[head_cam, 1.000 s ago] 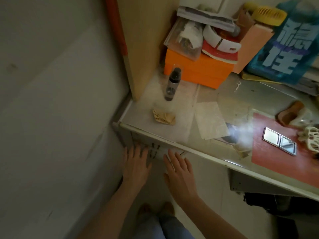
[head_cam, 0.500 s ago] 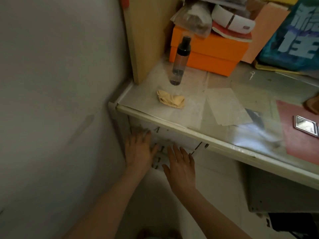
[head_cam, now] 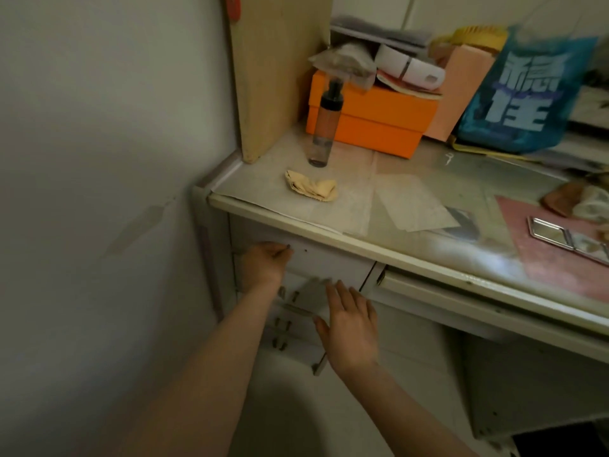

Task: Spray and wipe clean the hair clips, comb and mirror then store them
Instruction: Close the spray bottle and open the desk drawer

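Mirror (head_cam: 566,236) flat, long axis left-right

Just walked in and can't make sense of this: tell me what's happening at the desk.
A person is working at the drawers under the left end of the desk. The left hand has its fingers curled at the top drawer front, though blur hides whether it has a grip on anything. The right hand is flat and open against a lower drawer. On top, the spray bottle stands upright with the yellow cloth in front of it, and the folding mirror lies open on the pink mat, untouched.
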The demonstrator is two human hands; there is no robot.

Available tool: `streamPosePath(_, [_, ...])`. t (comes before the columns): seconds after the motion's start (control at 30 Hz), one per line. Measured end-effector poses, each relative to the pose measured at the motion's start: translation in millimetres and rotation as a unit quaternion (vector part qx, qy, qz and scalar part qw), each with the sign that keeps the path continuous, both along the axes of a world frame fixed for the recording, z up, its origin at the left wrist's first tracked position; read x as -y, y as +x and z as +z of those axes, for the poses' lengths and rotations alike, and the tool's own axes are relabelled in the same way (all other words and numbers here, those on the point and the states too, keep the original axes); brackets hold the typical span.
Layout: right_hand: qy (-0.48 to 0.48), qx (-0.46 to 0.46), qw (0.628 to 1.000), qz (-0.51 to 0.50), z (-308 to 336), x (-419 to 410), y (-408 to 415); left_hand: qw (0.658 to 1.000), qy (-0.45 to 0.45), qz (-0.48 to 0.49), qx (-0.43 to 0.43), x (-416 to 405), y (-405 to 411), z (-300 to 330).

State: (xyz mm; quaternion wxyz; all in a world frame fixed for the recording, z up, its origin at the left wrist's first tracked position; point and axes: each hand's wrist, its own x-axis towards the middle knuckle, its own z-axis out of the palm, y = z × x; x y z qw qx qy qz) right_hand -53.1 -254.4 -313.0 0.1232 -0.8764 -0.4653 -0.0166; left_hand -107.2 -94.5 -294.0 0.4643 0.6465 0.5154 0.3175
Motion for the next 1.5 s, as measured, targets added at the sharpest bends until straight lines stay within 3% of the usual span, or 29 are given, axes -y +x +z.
streamPosePath(0.2, [0.047, -0.127, 0.987, -0.089, 20.7, 19.8, 9.1, 0.996, -0.080, 0.041, 0.026, 2.5, 2.8, 5.4])
streamPosePath(0.33, [0.177, -0.262, 0.938, -0.143, 34.5, 25.1, 14.9, 0.991, -0.119, 0.053, 0.027, 2.5, 4.9, 9.9])
streamPosePath(0.43, [0.223, -0.337, 0.901, -0.159, 44.6, 24.0, 20.0, 0.987, -0.147, 0.066, 0.028, 0.2, 4.1, 11.3])
streamPosePath(0.67, [0.240, -0.393, 0.871, -0.172, 43.4, 12.4, 31.2, 0.989, -0.132, 0.031, 0.061, 1.7, -0.9, 17.1])
streamPosePath(0.83, [0.261, -0.408, 0.850, -0.207, 32.6, 2.0, 34.8, 0.988, -0.140, -0.066, -0.010, -7.4, 8.1, 6.5])
streamPosePath(1.1, [0.305, -0.391, 0.843, -0.209, 28.7, 1.0, 28.1, 0.994, -0.094, -0.024, -0.041, 8.4, 0.3, 10.0])
streamPosePath(1.5, [0.356, -0.482, 0.781, -0.175, 46.4, 10.4, -9.2, 0.991, -0.118, -0.001, 0.067, 57.6, -51.7, -0.2])
